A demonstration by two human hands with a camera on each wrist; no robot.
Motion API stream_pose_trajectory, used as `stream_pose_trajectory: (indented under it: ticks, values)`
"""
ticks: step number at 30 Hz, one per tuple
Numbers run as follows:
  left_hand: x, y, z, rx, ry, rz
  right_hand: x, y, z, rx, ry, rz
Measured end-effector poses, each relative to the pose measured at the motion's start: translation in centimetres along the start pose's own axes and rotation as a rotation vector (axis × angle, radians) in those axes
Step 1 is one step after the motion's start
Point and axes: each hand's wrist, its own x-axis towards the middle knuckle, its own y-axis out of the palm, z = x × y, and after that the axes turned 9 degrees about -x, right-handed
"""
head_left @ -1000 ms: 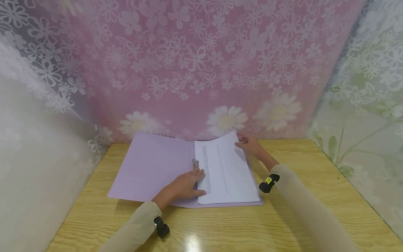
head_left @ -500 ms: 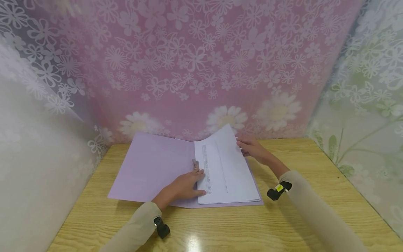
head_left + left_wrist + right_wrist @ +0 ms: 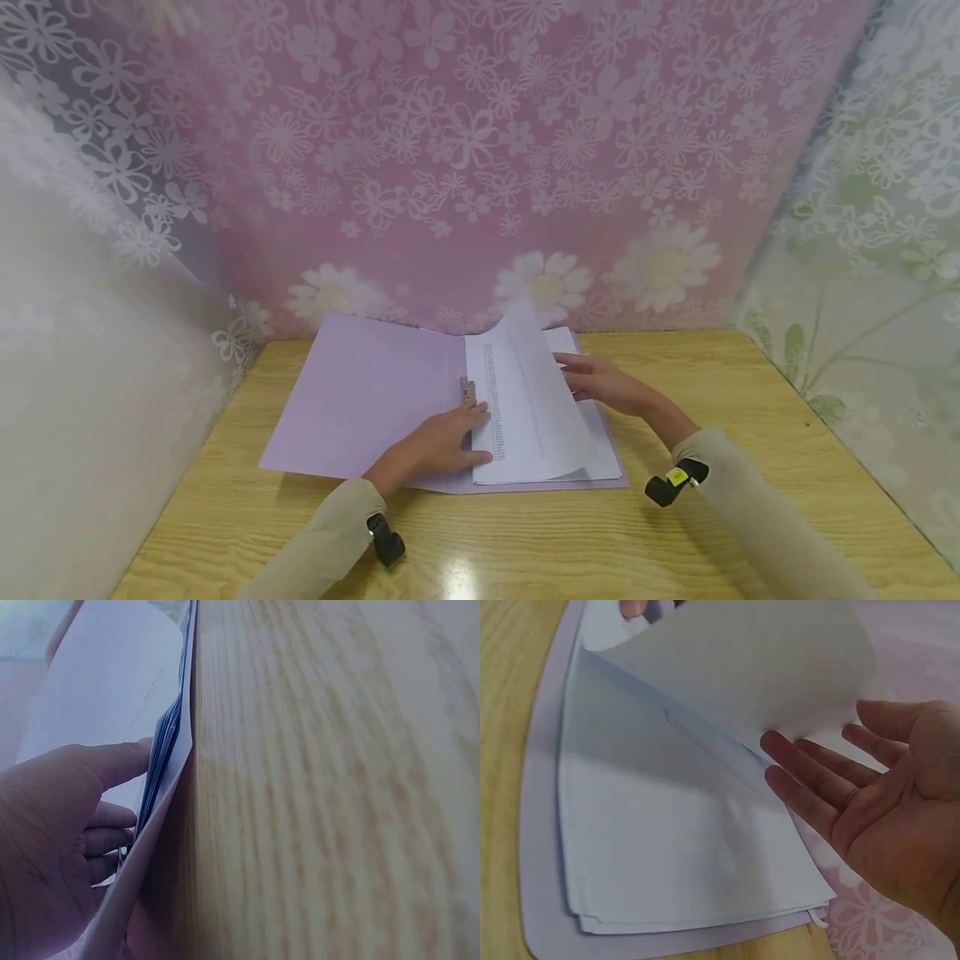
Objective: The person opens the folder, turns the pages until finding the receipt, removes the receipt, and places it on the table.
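Note:
A lilac folder [image 3: 360, 392] lies spread on the table, with a metal clip [image 3: 467, 389] near its fold. On its right half is a stack of white paper [image 3: 602, 458]. The top printed sheet [image 3: 517, 400] is raised at its right side and curves toward the left. My left hand [image 3: 438, 442] rests near the fold, thumb and fingertips pressing the stack's left edge. My right hand [image 3: 603, 385] is at the raised sheet; in the right wrist view its nearly straight fingers [image 3: 810, 776] touch the sheet's underside, thumb at the sheet's edge.
The wooden table [image 3: 750, 433] extends around the folder. A pink floral cloth [image 3: 450, 208] hangs directly behind it, and pale floral cloths flank both sides. A black wrist camera [image 3: 675, 482] sits on the right sleeve, another on the left.
The top sheet has lifted further and swung left, exposing paper beneath. My right hand has come down from the top right corner toward the sheet's right edge. The left hand has stayed put.

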Motion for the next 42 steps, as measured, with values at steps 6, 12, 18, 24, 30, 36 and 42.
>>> stream_pose_trajectory:
  ticks: [6, 12, 18, 24, 30, 36, 42]
  values:
    - [0.2, 0.0, 0.2, -0.072, -0.014, -0.017, 0.0, 1.8, 0.4, -0.133, -0.045, 0.042]
    - [0.4, -0.3, 0.1, -0.414, -0.069, -0.119, 0.6, 3.5, 0.8, -0.193, -0.096, 0.069]
    - [0.8, -1.2, -0.8, -0.677, -0.124, -0.323, 1.0, 4.8, 1.3, -0.241, -0.150, 0.071]
    - [0.9, -1.9, -1.2, -0.864, -0.133, -0.474, 1.4, 6.3, 1.6, -0.300, -0.169, 0.066]
    - [0.5, -2.2, 0.3, -0.913, -0.182, -0.549, 1.5, 7.4, 1.9, -0.380, -0.161, 0.048]
    - [-0.6, -3.0, 2.3, -0.762, -0.320, -0.580, 1.2, 8.0, 1.8, -0.489, -0.133, 0.031]
    - [-2.2, -3.8, 4.3, -0.531, -0.403, -0.564, 1.0, 8.5, 1.9, -0.617, -0.117, 0.065]
